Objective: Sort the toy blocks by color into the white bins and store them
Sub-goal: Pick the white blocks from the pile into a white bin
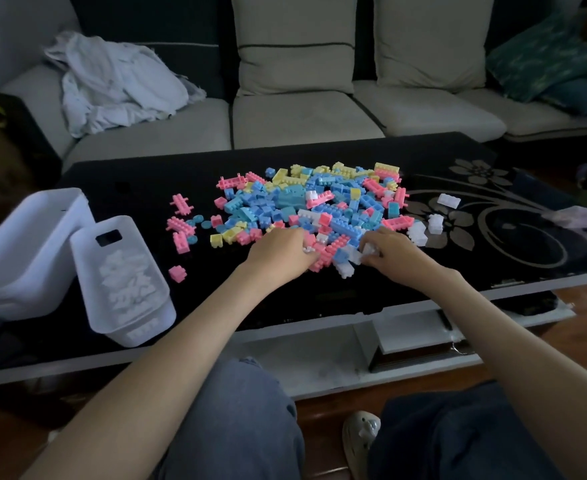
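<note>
A heap of pink, blue, yellow and white toy blocks [320, 206] lies on the black coffee table [132, 188]. My left hand [278, 252] rests on the heap's near edge, fingers curled over small white blocks [308, 251]. My right hand [394, 252] pinches a white block [370, 251] at the heap's front. At the left stand two white bins: the near bin [87, 271] holds several white blocks, while the inside of the far bin [18, 244] is hidden. A few white blocks [436, 223] lie to the right of the heap.
Loose pink blocks [181, 223] lie between the bins and the heap. A grey sofa [295, 116] with a crumpled white cloth [119, 84] stands behind the table. My knees and a shoe [359, 441] are below the table's near edge.
</note>
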